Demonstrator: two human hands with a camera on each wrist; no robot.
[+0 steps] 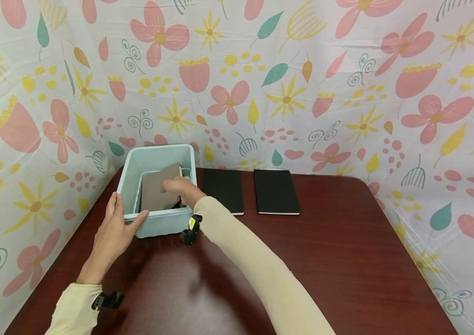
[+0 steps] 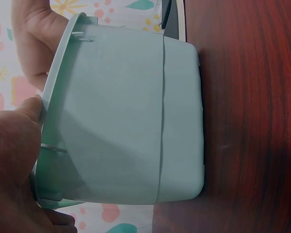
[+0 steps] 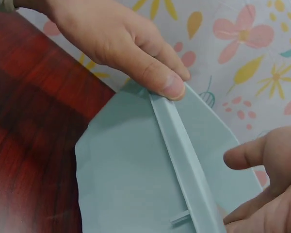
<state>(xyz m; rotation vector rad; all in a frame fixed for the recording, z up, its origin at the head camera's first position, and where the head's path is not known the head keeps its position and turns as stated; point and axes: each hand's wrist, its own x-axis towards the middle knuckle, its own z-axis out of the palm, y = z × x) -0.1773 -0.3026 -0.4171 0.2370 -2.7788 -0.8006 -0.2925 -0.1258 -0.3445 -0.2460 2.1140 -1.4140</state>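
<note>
In the head view, my left hand (image 1: 112,235) grips the near left corner of a pale green plastic bin (image 1: 165,226), thumb along the front rim. The right wrist view shows the left thumb (image 3: 173,88) pressed on that rim. My right hand (image 1: 181,190) reaches over the bin's right side, its fingers over a brown notebook (image 1: 155,191). The notebook lies at a slant inside the bin, pale page edges showing at its upper right. From the right wrist, the right hand (image 3: 274,182) has one digit extended; the rim hides other fingertips, so I cannot tell whether they pinch the notebook.
Two black notebooks (image 1: 278,191) lie side by side right of the bin, one close against it. A smaller translucent tray (image 1: 138,195) sits inside the bin. Floral cloth (image 1: 228,125) hangs behind and left of the dark red wooden table (image 1: 346,260).
</note>
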